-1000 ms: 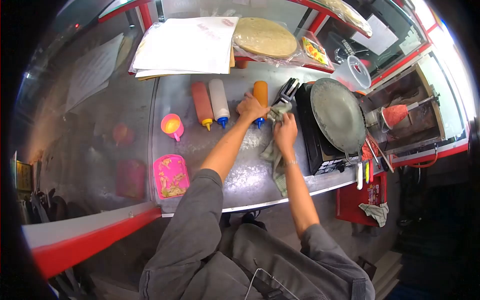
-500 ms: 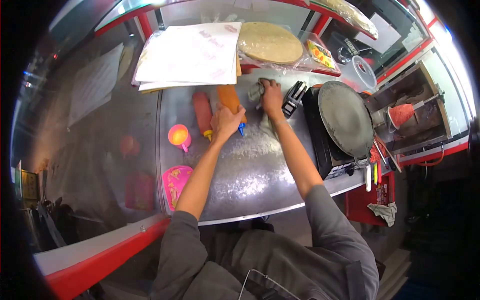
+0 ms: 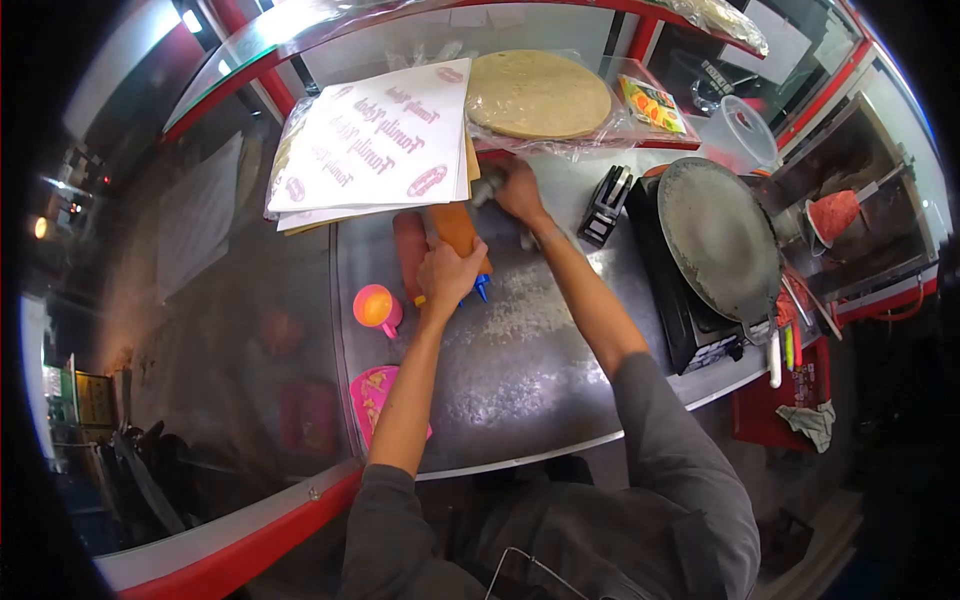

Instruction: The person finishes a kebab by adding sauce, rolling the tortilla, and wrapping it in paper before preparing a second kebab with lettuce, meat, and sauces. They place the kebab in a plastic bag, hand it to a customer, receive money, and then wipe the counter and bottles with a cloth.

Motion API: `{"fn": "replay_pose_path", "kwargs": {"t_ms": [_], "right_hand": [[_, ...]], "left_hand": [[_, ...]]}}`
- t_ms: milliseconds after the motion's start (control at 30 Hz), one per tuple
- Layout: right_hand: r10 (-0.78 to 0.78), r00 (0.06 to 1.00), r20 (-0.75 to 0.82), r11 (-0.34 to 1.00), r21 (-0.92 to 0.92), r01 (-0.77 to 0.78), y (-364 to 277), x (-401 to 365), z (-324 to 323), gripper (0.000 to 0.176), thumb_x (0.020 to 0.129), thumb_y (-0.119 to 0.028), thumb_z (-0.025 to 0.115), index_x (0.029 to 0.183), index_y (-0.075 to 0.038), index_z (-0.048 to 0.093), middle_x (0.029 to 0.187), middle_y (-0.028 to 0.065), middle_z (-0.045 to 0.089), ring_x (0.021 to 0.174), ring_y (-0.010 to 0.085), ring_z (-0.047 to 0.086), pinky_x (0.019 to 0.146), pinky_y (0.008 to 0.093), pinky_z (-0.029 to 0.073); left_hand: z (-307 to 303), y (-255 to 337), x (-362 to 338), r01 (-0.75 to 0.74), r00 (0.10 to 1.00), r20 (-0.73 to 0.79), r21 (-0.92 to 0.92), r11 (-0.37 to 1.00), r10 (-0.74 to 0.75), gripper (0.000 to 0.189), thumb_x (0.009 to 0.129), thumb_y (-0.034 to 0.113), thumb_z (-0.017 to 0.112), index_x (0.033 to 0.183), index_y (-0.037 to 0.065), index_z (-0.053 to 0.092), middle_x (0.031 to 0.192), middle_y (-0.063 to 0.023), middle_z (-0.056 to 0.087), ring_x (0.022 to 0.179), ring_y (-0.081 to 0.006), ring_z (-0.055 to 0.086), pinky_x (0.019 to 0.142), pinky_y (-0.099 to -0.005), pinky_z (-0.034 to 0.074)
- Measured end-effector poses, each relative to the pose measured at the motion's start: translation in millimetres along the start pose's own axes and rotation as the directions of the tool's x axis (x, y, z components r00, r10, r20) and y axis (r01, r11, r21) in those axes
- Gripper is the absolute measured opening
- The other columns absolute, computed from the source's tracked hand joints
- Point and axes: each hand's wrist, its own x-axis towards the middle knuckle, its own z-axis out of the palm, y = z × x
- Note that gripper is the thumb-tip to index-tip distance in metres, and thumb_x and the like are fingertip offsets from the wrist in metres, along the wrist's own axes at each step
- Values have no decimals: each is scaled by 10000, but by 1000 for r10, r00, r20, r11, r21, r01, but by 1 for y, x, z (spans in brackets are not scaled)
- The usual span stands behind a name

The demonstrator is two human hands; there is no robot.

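Observation:
My left hand (image 3: 449,272) is wrapped round the orange squeeze bottle (image 3: 455,226), which lies on the metal counter (image 3: 520,380) with its blue nozzle towards me. Just left of it lies the red squeeze bottle (image 3: 409,248), its yellow tip partly behind my fingers. My right hand (image 3: 515,192) presses a greyish cloth (image 3: 487,187) on the counter, close to the edge of the paper stack (image 3: 375,140). Its fingers are bent over the cloth and partly hidden.
A pink cup (image 3: 377,308) and pink tray (image 3: 366,400) stand at the left. Flatbreads (image 3: 540,95) lie behind. To the right are a black tape dispenser (image 3: 605,207), a round griddle (image 3: 718,238) on a stove, and knives (image 3: 774,358) at the counter's edge.
My right hand has moved left and back with the cloth, away from the tape dispenser. My left hand remains on the orange bottle. The view has shifted slightly.

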Motion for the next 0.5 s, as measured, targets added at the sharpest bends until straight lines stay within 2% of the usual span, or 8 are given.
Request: {"fn": "replay_pose_path", "kwargs": {"t_ms": [67,100,167,200,267,333,433,500], "right_hand": [[148,855,497,902,-423,90,43,44,62,374,799,-317,634,1078,-82,714,1155,179,669,1110,378,605,924,457,485],[149,856,496,907,-414,81,35,37,67,374,799,-317,634,1078,-82,714,1155,179,669,1110,378,605,924,457,485],[59,983,173,944,-331,1,19,8,69,467,832,-465,587,1079,-88,710,1203,136,652,1145,372,584,939,469,476],[25,981,193,994,-113,-3,24,-7,64,398,822,-419,633,1030,-89,712,1247,101,636,1170,346,575,996,492,446],[75,959,274,997,-13,-74,6,-61,10,280,739,-295,750,964,-131,722,1188,91,666,1146,321,592,1010,473,428],[2,895,446,1000,-19,7,-10,-125,-51,170,770,-191,724,914,-104,695,1112,81,683,1106,316,600,1013,468,430],[22,765,644,987,107,-118,-35,-144,-98,105,765,-120,717,862,-92,688,1040,97,695,1048,318,616,963,449,444],[-10,1000,26,997,75,8,-21,-108,-76,167,752,-34,685,909,-93,686,1022,96,673,1007,352,597,923,478,440]], "left_hand": [[8,0,0,-19,998,-68,-3,1000,18,782,826,588,607,1098,-145,562,971,-302,687,933,-455,674,834,-494,534],[9,2,2,-17,998,-67,11,1000,18,782,826,588,607,1098,-145,562,971,-302,687,933,-455,674,834,-494,534],[4,6,-3,-51,998,-35,65,997,54,784,824,588,611,1085,-149,557,954,-301,688,927,-451,675,830,-496,532],[2,6,-4,-49,999,-16,72,996,50,784,824,588,611,1085,-149,557,954,-301,688,927,-451,675,830,-496,532],[-1,8,0,-24,998,59,50,998,21,761,824,586,612,1046,-140,575,934,-305,687,926,-452,675,827,-497,531],[1,6,-1,-39,999,9,21,999,38,745,825,585,612,1025,-131,590,929,-303,688,923,-452,675,823,-499,531],[0,5,1,-38,999,-11,10,999,38,728,825,584,613,1006,-121,604,928,-303,688,917,-451,676,820,-500,531],[2,4,-2,-38,998,44,28,999,37,727,824,584,615,1008,-119,603,932,-305,687,915,-450,678,821,-499,531]]}}
